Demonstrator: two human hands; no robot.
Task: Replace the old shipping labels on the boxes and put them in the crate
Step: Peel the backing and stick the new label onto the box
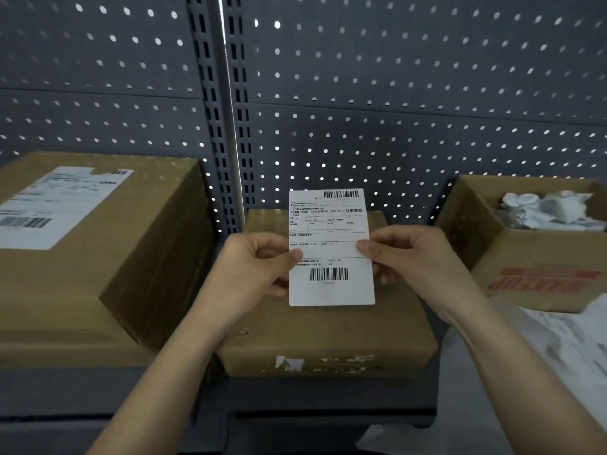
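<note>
Shipping label (331,247) hangs upright between the left hand (259,267) and right hand (410,257), each pinching a side edge with thumb and curled fingers (368,247), above the small box (328,336). Whether its backing is off I cannot tell; if so, a slack grip could let it curl and stick crooked or creased. Further left, the big box (98,257) wears a torn old label (59,205); an open carton (532,257) far right holds paper scraps (551,211).

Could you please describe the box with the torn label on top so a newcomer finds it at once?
Start at the grey pegboard wall and look to its lower left. The large box stands there, the biggest in the row. Unlike its neighbours, its top bears a torn white label.
</note>
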